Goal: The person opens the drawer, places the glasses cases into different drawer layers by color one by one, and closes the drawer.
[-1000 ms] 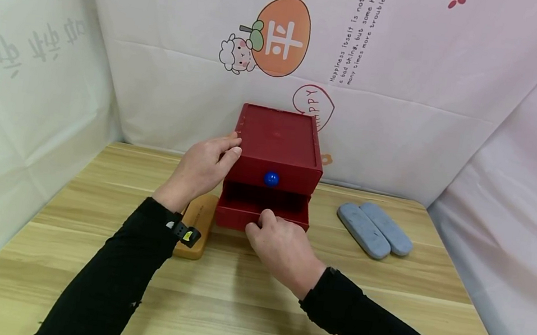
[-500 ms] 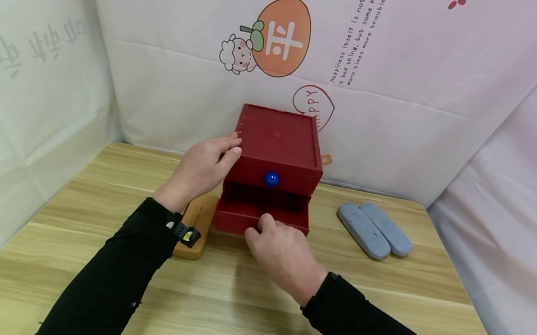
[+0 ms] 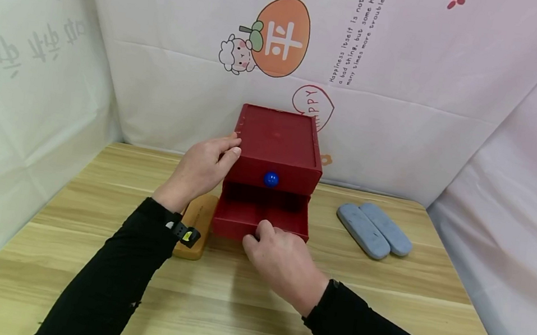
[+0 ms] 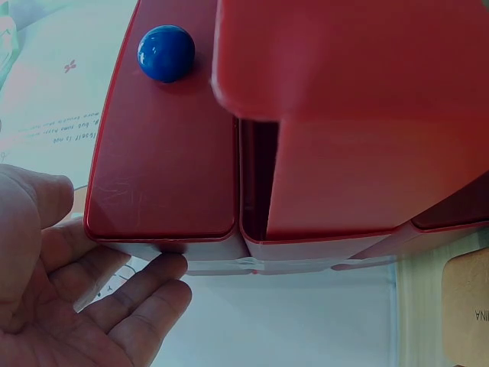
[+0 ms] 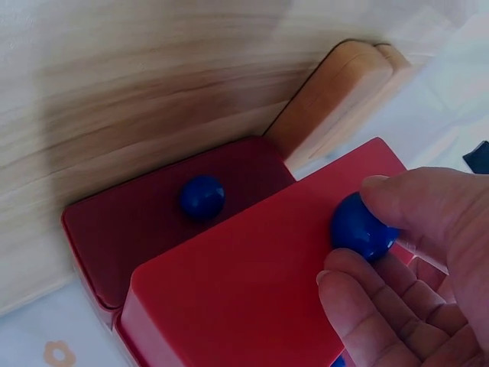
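A red drawer cabinet [image 3: 278,135] stands at the back of the table, with a blue knob [image 3: 271,179] on its upper drawer. My left hand [image 3: 202,167] rests its fingers against the cabinet's left side near the top edge, with the fingers extended in the left wrist view. Below the upper drawer, a red drawer [image 3: 232,229] is pulled out, its inner floor showing. By its blue knob [image 5: 355,229] my right hand [image 3: 284,260] pinches this drawer between thumb and fingers. Beneath it in the right wrist view, a lower drawer [image 5: 145,225] with its own blue knob sits closed.
A tan oblong block-like case [image 3: 196,231] lies left of the cabinet, partly behind the left wrist. To the right, two grey-blue oblong cases [image 3: 364,231] lie side by side on the wooden table [image 3: 239,311]. White printed cloth [image 3: 181,94] hangs behind.
The pulled drawer has slid farther out toward the person, and the right hand has come back with it. The left hand and the cabinet stay in place.
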A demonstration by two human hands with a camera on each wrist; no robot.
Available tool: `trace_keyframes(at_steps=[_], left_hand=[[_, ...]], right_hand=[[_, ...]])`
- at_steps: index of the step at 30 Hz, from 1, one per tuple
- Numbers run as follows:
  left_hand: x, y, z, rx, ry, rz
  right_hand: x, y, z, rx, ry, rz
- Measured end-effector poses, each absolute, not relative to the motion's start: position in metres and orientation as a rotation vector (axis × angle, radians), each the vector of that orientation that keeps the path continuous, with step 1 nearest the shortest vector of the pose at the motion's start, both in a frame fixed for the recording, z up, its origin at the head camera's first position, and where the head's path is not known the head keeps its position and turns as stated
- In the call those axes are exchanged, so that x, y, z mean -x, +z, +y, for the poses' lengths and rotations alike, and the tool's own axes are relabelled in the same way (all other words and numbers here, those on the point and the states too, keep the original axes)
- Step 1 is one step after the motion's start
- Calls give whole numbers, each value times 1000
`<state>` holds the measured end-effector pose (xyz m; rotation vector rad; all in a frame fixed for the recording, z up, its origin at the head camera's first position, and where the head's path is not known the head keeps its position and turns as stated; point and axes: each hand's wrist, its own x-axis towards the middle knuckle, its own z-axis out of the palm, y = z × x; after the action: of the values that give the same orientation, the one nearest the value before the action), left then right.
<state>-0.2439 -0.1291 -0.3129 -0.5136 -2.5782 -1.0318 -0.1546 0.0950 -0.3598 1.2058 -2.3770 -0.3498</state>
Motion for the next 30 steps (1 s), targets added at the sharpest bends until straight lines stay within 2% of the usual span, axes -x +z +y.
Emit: trace_keyframes(at_steps=[30], left_hand=[[245, -314, -129, 502, -1019, -2593]], right_hand=[[137, -360, 102, -1248, -370, -2383]])
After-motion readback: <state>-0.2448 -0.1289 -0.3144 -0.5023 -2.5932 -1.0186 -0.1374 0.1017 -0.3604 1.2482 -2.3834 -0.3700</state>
